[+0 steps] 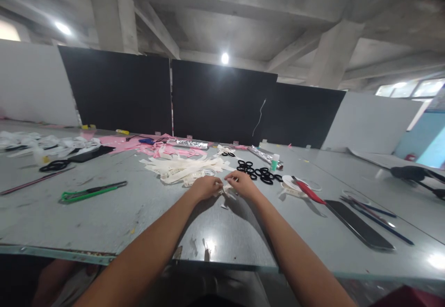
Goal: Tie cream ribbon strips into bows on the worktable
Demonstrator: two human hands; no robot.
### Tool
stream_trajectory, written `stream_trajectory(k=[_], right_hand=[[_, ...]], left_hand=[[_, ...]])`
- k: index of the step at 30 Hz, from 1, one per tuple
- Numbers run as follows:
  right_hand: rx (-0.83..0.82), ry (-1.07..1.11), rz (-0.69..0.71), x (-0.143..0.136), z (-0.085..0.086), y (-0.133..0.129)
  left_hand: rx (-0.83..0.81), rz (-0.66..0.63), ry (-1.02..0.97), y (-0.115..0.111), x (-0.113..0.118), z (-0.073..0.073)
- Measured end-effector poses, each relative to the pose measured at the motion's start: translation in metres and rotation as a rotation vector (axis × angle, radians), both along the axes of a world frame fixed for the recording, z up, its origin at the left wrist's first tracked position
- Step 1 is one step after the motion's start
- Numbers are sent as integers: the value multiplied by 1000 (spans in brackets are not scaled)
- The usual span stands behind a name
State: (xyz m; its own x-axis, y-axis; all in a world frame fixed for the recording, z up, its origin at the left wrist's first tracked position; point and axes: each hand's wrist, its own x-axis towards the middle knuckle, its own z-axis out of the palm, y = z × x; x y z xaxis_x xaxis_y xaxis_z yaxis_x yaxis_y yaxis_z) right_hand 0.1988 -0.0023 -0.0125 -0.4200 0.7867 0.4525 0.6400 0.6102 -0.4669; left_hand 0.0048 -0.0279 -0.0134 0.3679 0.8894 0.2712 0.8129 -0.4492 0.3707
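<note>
My left hand and my right hand meet near the table's middle, fingertips almost touching. Both are closed in a pinch on a small cream strip, whose ends hang below the fingers. My fingers hide most of it, so its exact shape is unclear. Beyond my left hand spreads a pile of loose cream strips. Several black rings lie in a cluster just past my right hand. To the right of it is a white roll with a strip trailing off.
A green cutter and black scissors lie left. Pink sheets and a foil-covered bar are at the back. A glue stick stands behind the rings. At right are a red-handled tool, a dark flat bar and pens.
</note>
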Motion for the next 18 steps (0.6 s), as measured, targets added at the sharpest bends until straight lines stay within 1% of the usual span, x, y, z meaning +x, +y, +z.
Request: stream_trajectory(k=[3,5,6,10,12,15,18], right_hand=[[-109,-148,60,-1,-8,3],[-114,-191,62,-1,-12,4],[-95,-192,61,-1,-13,5],[32,-148,31,-4,-8,2],[65,-106,-1,-6,-6,1],[41,-67,-36,-9,-7,0],[56,-32,-34,-11,-10,3]], left_hand=[[-25,33,29,0,0,0],[-37,64,53,2,-1,-1],[-12,91,52,4,-3,-1],[201,279,58,14,-12,-4],[231,346,116,18,-14,-8],[265,376,182,21,-14,-13],[331,378,146,21,-12,-14]])
